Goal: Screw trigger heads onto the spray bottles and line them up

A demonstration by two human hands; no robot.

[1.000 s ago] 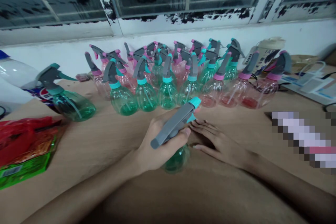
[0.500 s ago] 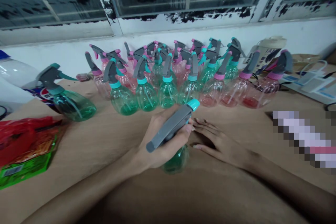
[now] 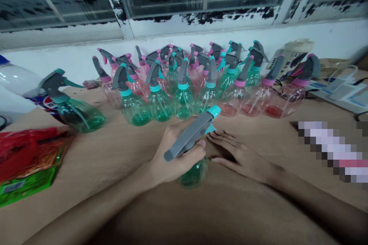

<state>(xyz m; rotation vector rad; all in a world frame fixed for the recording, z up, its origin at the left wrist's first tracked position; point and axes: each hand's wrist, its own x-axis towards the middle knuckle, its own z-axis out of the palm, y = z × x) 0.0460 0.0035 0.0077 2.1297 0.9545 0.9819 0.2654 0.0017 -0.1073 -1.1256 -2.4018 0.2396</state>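
Note:
My left hand (image 3: 169, 157) is wrapped round the neck of a green spray bottle (image 3: 193, 175) with a grey head and turquoise nozzle that points away to the right. The bottle's lower part shows beneath my fingers, close to the table (image 3: 120, 206). My right hand (image 3: 238, 155) lies on the table just right of this bottle, fingers stretched and slightly apart, holding nothing. Beyond both hands stand several more spray bottles, among them a green one (image 3: 184, 101) in the front row and a pink one (image 3: 274, 101) to the right.
A single green spray bottle (image 3: 82, 115) stands at the left, by a large drink bottle (image 3: 23, 80). Red and green snack packaging (image 3: 31, 160) lies on the near left. A printed cup (image 3: 296, 55) and a white device (image 3: 345, 88) are at the back right.
The held bottle's head has turned and shifted slightly right, and its turquoise trigger now shows clear of my left fingers. My right hand stays nearly still on the table.

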